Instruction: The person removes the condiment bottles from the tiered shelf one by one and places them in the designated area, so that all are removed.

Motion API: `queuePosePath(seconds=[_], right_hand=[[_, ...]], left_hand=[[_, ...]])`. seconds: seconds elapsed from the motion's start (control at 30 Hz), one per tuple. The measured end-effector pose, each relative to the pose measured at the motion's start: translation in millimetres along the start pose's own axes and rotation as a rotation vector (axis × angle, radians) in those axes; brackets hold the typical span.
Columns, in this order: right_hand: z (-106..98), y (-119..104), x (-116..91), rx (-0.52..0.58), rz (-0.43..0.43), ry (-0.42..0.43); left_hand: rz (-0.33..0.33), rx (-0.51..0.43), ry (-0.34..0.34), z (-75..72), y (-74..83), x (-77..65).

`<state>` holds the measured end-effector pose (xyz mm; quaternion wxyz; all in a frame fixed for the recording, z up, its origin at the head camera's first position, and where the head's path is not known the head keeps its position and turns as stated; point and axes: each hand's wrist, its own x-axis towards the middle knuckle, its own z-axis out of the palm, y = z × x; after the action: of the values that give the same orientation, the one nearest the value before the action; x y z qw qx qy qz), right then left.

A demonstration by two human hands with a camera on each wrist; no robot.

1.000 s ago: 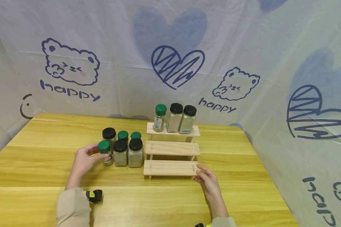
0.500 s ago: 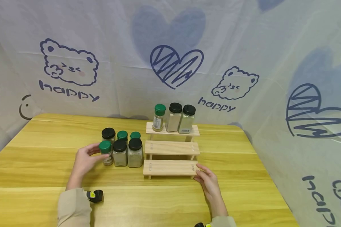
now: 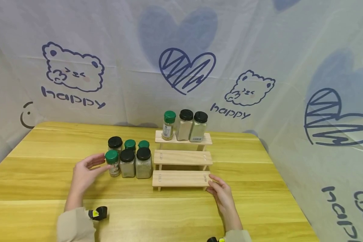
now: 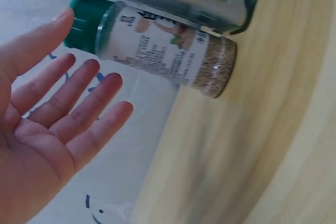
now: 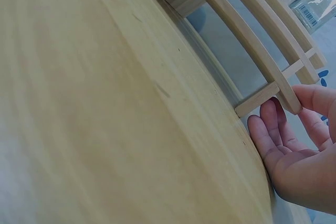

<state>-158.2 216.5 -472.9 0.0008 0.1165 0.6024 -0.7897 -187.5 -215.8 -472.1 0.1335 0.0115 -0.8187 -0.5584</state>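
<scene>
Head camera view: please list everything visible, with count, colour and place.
Stepped wooden rack: 1, pale, table centre.
Small jars: 4, green caps, one on top step, three beside rack.
Larger jars: 5, black caps, two on top, three beside rack.
Wooden table: 1, yellow, underneath.
Printed cloth: 1 or more, bluish white, behind.
Left hand: 1, bare, beside nearest small jar.
Right hand: 1, bare, gripping bottom step.
Sleeves: 2, beige, lower edge.
Wrist devices: 2, black, by sleeves.

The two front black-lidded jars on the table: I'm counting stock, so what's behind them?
Two green-lidded jars, only their tops showing; their lower bodies are covered by the front jars.
</scene>
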Motion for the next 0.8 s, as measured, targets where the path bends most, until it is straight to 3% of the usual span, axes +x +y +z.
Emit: queuePosePath(seconds=[0.2,0.33,0.5,0.8], right_hand=[[0,0,-1,0.001,-0.009,-0.007],[-1,1,-1,0.002,-0.021,-0.014],[0,0,-1,-0.013,-0.011,-0.005],[1,0,-1,-0.010,-0.005,0.000]], left_hand=[[-0.062,0.066,0.005,-8.9,52.7,-21.4],[-0.047,0.106,0.005,-11.6,70.8,-29.2],[0.001,0.098,-0.005,-11.4,75.7,-31.4],[0.087,-0.076,-0.078,-5.0,57.9,-24.7]])
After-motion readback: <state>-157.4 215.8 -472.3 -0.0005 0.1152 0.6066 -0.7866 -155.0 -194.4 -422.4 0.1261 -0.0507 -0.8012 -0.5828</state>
